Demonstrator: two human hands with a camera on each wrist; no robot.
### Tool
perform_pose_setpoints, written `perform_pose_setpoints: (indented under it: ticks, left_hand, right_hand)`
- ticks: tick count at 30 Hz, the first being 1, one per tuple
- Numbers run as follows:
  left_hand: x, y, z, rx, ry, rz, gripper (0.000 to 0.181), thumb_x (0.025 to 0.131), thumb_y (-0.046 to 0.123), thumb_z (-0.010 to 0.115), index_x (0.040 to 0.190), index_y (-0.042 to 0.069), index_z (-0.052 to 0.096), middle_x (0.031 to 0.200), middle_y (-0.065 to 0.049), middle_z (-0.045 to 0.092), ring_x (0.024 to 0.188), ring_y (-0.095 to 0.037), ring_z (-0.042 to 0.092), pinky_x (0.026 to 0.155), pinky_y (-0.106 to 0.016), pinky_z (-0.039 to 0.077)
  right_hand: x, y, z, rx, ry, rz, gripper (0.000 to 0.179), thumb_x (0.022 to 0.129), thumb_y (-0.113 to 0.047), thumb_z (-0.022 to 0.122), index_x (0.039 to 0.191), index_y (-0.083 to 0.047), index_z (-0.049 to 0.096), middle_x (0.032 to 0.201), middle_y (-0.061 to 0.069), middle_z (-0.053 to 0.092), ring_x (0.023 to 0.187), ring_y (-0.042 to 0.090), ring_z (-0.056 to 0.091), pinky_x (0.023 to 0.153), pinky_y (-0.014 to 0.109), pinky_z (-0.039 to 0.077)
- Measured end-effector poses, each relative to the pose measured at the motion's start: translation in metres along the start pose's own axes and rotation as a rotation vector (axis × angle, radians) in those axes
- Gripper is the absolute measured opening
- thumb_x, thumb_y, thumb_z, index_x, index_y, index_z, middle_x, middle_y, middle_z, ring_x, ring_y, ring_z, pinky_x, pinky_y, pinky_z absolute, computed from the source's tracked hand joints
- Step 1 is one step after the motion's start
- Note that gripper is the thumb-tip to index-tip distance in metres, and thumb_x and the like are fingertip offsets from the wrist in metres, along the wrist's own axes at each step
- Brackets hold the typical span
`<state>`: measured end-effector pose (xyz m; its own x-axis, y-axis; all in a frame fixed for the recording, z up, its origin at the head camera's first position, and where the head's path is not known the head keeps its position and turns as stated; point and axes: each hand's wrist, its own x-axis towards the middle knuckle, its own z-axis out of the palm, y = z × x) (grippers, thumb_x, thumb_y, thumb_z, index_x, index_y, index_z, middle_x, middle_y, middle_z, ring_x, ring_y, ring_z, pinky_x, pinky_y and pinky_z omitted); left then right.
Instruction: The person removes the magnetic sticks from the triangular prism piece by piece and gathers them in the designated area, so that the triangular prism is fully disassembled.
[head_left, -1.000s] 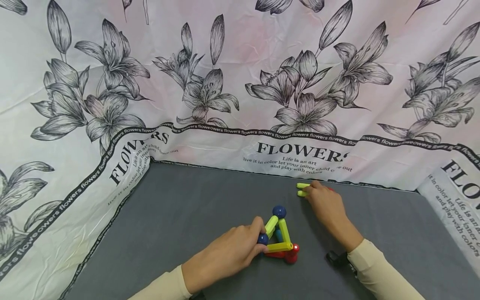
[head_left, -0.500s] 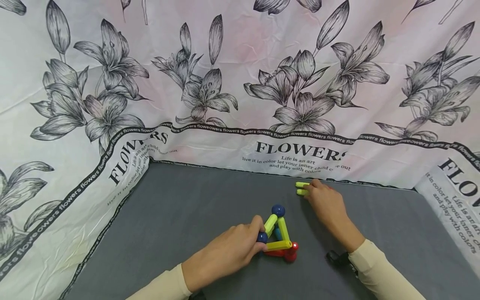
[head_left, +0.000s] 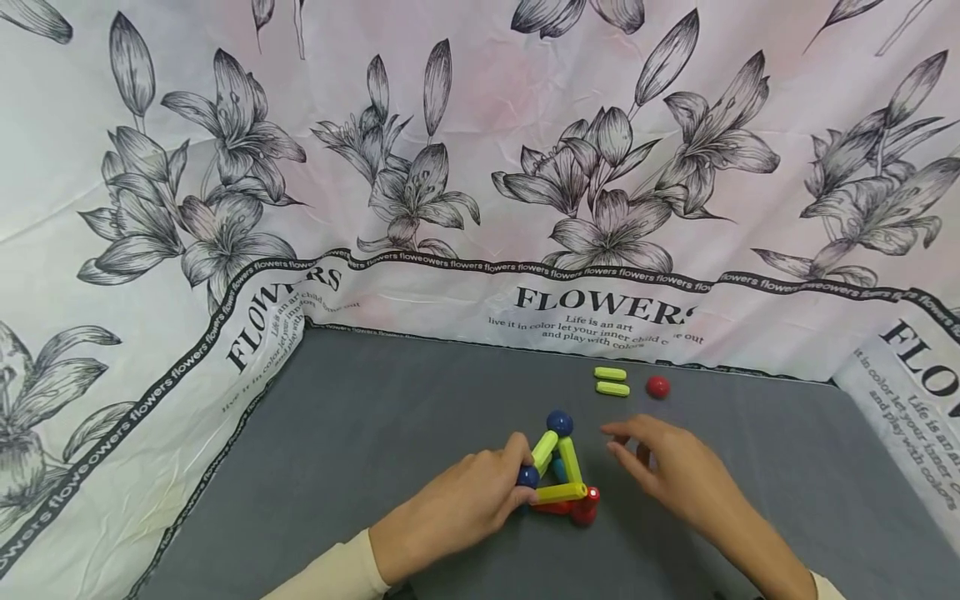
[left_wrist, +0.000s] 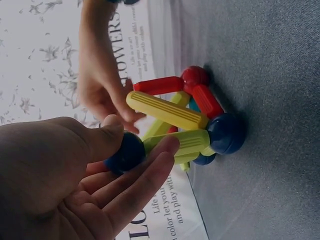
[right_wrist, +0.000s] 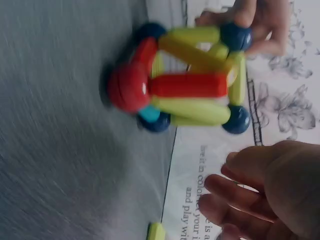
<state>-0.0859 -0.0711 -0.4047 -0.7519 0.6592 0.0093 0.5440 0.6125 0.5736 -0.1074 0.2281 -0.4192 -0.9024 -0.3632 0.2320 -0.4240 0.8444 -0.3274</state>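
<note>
Leftmost, a person's left hand [head_left: 453, 508] pinches a dark blue ball [head_left: 528, 477] between thumb and fingers, steadying a framework of sticks and balls [head_left: 571, 460] that stands on a grey surface [head_left: 360, 433] between the two hands. On the framework's side toward the right hand, a yellow stick [head_left: 558, 493] and a red stick [left_wrist: 159, 85] both end without a ball. Farther right, beyond the right hand's fingertips, two loose light green sticks [head_left: 611, 382] lie side by side, a loose red ball [head_left: 657, 387] just beside them. Rightmost, the right hand [head_left: 678, 467] hovers apart from the framework, fingers loosely bent, holding nothing visible. A moment ago it was over those loose pieces; it has drawn back, leaving them uncovered. So, it seems, nothing has been added, and only the left hand supports the framework.
</note>
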Motion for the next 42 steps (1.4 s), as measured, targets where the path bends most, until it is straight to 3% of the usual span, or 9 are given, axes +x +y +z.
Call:
perform_pose_setpoints:
  ticks: [7,14,18,29,42]
  left_hand:
    - [0.0,-0.001,0.001,0.02,0.004,-0.014,0.026,0.107,0.03,0.065,0.12,0.015,0.048,0.077,0.009,0.054,0.056,-0.003,0.05,0.052,-0.019,0.043]
    - [0.0,0.0,0.002,0.008,0.004,-0.012,0.026,0.107,0.03,0.064,0.12,0.014,0.048,0.079,0.009,0.055,0.057,-0.003,0.05,0.052,-0.019,0.043]
    - [-0.001,0.0,0.001,0.009,0.012,-0.014,0.025,0.107,0.03,0.064,0.12,0.015,0.048,0.078,0.009,0.054,0.057,-0.003,0.05,0.052,-0.019,0.043]
    - [0.0,0.002,0.002,0.015,0.01,-0.011,0.026,0.107,0.03,0.065,0.12,0.015,0.048,0.078,0.009,0.054,0.058,-0.003,0.05,0.053,-0.018,0.044]
    - [0.001,0.002,0.001,-0.002,0.005,-0.023,0.027,0.106,0.03,0.066,0.121,0.014,0.048,0.079,0.009,0.055,0.057,-0.003,0.051,0.053,-0.018,0.044]
  right_hand:
    - [-0.028,-0.01,0.001,0.118,-0.163,0.011,0.032,0.096,-0.019,0.08,0.127,-0.021,0.074,0.103,-0.017,0.067,0.069,-0.006,0.051,0.056,0.021,0.045]
    - [-0.044,-0.01,0.018,0.174,-0.196,-0.005,0.039,0.094,-0.023,0.083,0.131,-0.021,0.071,0.107,-0.013,0.068,0.072,-0.006,0.052,0.059,0.021,0.047]
    - [-0.043,-0.012,0.025,0.17,-0.225,0.029,0.038,0.093,-0.032,0.084,0.128,-0.023,0.071,0.106,-0.013,0.067,0.071,-0.004,0.052,0.058,0.021,0.046]
    - [-0.045,-0.025,0.037,0.109,-0.179,0.147,0.037,0.09,-0.044,0.085,0.119,-0.026,0.072,0.09,-0.017,0.061,0.063,-0.002,0.045,0.054,0.021,0.041]
    - [-0.041,-0.031,0.045,0.042,-0.15,0.134,0.033,0.087,-0.037,0.089,0.11,-0.024,0.069,0.082,-0.014,0.056,0.06,-0.002,0.043,0.053,0.021,0.04]
